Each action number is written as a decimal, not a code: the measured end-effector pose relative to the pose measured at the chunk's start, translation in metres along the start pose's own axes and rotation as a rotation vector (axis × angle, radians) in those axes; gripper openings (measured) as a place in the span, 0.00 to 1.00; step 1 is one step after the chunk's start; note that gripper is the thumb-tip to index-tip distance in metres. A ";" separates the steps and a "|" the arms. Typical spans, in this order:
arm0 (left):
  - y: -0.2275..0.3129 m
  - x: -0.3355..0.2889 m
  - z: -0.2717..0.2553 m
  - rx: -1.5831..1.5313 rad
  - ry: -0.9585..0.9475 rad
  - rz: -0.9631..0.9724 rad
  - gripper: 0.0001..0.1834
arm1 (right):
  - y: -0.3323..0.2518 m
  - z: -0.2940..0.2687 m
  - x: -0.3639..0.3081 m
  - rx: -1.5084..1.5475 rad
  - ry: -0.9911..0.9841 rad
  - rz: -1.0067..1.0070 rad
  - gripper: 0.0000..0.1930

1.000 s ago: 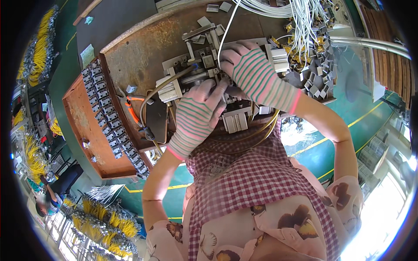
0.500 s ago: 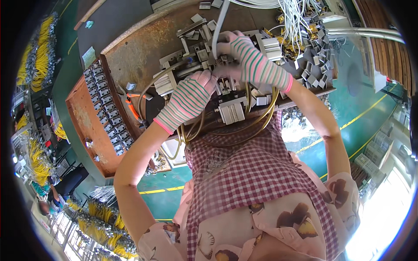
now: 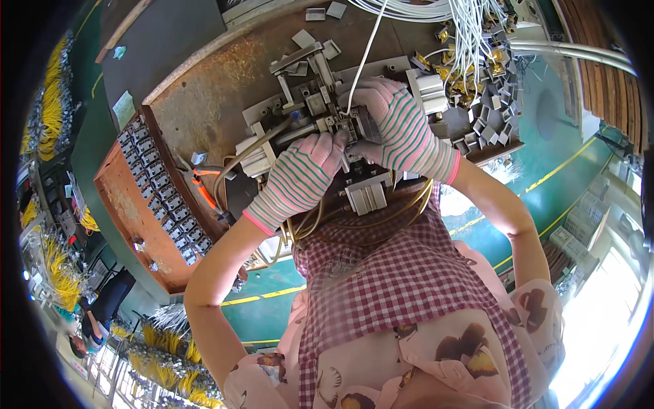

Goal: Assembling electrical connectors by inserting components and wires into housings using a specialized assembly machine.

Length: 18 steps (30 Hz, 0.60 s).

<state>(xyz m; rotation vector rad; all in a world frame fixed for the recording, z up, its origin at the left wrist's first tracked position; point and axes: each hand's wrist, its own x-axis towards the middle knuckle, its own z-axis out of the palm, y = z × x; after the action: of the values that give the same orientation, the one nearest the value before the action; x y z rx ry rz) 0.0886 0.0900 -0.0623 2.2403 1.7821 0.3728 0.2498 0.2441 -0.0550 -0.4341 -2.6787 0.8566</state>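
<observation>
Both hands wear striped, pink-edged knit gloves and work at the middle of a metal clamping fixture point(image 3: 315, 103). My left hand point(image 3: 300, 174) is closed, its thumb and fingertips pinched together at the fixture's centre; whatever sits between them is hidden. Just right of it, my right hand point(image 3: 409, 133) curls its fingers and thumb around a grey metal piece point(image 3: 364, 126) at the fixture. A thin white cable point(image 3: 368, 51) rises from beside the right fingertips. Below the hands is a ribbed metal block point(image 3: 366, 196).
At left, a rust-brown tray point(image 3: 129, 198) holds rows of metal connector parts point(image 3: 160, 187). Orange-handled pliers point(image 3: 204, 193) lie beside the fixture. White cables point(image 3: 463, 27) with brass-coloured ends and loose grey metal shells point(image 3: 490, 123) crowd the right. Brown air hoses point(image 3: 409, 208) loop along the bench's near side.
My right hand has come down and spread around the grey piece. The white cable has swung to lean up and right. My left fingertips stay at the fixture's centre.
</observation>
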 end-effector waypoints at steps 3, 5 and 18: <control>-0.003 0.001 0.002 0.024 0.034 0.031 0.22 | -0.007 -0.008 0.009 -0.027 -0.013 -0.012 0.39; -0.003 0.001 0.002 0.021 0.030 0.030 0.22 | -0.018 -0.016 0.020 -0.111 -0.215 0.082 0.39; 0.003 0.007 0.000 -0.667 0.460 -0.290 0.23 | 0.056 -0.074 -0.072 -0.652 0.406 0.369 0.31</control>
<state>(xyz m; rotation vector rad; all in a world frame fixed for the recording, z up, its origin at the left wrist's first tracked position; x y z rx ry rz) 0.0929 0.0966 -0.0610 1.4839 1.7783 1.2774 0.3529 0.2985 -0.0440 -1.1343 -2.4548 -0.0732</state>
